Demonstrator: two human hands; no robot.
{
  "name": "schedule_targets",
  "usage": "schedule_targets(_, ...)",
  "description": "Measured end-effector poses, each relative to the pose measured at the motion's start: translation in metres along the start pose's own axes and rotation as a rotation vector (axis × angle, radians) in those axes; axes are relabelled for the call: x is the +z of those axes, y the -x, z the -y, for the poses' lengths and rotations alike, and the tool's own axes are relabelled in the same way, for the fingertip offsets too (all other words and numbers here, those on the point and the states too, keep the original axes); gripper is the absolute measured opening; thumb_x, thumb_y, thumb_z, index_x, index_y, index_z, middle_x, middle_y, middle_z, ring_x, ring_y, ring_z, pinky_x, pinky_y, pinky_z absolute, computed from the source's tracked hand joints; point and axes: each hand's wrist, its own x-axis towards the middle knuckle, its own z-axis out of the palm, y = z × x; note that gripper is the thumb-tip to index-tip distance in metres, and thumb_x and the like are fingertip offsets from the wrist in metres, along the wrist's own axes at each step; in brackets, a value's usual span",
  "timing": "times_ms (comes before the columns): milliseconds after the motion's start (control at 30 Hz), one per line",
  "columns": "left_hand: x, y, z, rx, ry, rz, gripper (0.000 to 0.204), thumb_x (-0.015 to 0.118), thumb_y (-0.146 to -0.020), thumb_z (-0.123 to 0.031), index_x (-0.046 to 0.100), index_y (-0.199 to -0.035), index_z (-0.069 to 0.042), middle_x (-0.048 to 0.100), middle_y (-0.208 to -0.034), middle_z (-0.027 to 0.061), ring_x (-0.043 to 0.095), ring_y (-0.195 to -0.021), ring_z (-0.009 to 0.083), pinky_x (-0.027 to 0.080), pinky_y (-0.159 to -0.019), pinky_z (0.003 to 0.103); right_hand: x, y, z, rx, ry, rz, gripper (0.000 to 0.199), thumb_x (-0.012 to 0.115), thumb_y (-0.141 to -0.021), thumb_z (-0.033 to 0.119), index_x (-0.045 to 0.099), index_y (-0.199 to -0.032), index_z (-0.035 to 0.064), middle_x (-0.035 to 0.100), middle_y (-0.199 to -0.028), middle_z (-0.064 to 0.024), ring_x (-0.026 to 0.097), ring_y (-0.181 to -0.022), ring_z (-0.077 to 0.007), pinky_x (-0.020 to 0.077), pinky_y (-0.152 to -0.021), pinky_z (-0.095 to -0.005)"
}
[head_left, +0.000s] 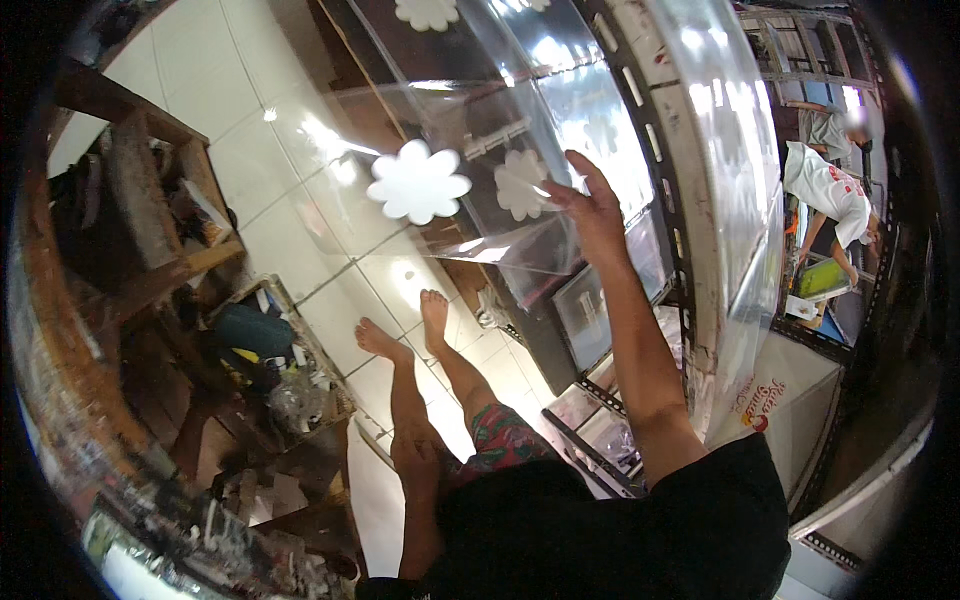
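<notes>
The clear sheet with white flowers hangs above the tiled floor, its edge by my right hand: fingers parted, pinch uncertain. My left hand's grip I can't tell. Tiles stretch leftward to the wooden shelf.

Right hand at a clear sheet with white flower shapes

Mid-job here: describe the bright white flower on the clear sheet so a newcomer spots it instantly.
From the white tiled floor, go to the clear plastic sheet over it, beside the raised right hand. Left of that hand, pass a greyer flower to reach the white flower. It alone is bright white and seen whole; those at the top edge are cut off.
</notes>
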Motion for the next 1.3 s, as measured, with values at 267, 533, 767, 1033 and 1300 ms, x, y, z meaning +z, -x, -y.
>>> schedule_targets(267,0.062,0.006,-0.010,-0.194,-0.092,0.081,0.065,0.063,-0.087,-0.030,0.046,-0.140,0.002,0.035,-0.150,0.0336,0.034,-0.137,0.0540,0.029,-0.116,0.057,-0.144,-0.037,-0.110,0.059,-0.370,-0.378,0.060,0.056,-0.088,-0.006,0.039,-0.145,0.0009,0.041,-0.149,-0.0099,0.055,-0.128,-0.0335,0.0483,-0.104,-0.0417)
schedule_targets(533,0.069,-0.016,0.005,-0.112,-0.388,0.088,0.063,0.065,-0.082,-0.026,0.049,-0.139,-0.003,0.036,-0.149,0.0304,0.034,-0.137,0.0521,0.033,-0.113,0.059,-0.282,-0.022,-0.230,0.023,-0.443,-0.651,0.045,0.050,-0.086,-0.014,0.045,-0.128,0.0020,0.055,-0.113,-0.0202,0.066,-0.106,-0.0353,0.0626,-0.085,-0.0367)
schedule_targets(767,0.085,-0.010,0.001,-0.138,-0.420,0.066,0.059,0.068,-0.080,-0.026,0.052,-0.133,-0.003,0.041,-0.144,0.0282,0.037,-0.135,0.0503,0.036,-0.110,0.060,-0.269,-0.052,-0.257,0.021,-0.440,-0.826,0.059,0.051,-0.089,-0.011,0.038,-0.143,0.0082,0.056,-0.122,-0.0140,0.065,-0.092,-0.0256,0.0603,-0.075,-0.0317)
schedule_targets(1033,0.072,-0.014,-0.018,0.057,-0.432,-0.057,0.048,0.064,-0.088,-0.025,0.053,-0.126,0.002,0.052,-0.125,0.0317,0.050,-0.117,0.0506,0.045,-0.096,0.060,-0.245,-0.062,-0.238,0.034,-0.425,-0.805,0.065,0.044,-0.087,-0.016,0.029,-0.148,0.0015,0.044,-0.133,-0.0233,0.066,-0.104,-0.0331,0.0620,-0.076,-0.0354)
schedule_targets(1300,0.076,-0.013,-0.008,0.025,-0.434,-0.006,0.062,0.068,-0.085,-0.031,0.049,-0.133,0.003,0.049,-0.131,0.0321,0.049,-0.119,0.0498,0.044,-0.101,0.058,-0.227,-0.070,-0.223,0.102,-0.349,-0.834,0.068,0.045,-0.086,-0.017,0.028,-0.150,0.0001,0.041,-0.139,-0.0214,0.065,-0.102,-0.0294,0.0624,-0.079,-0.0327)
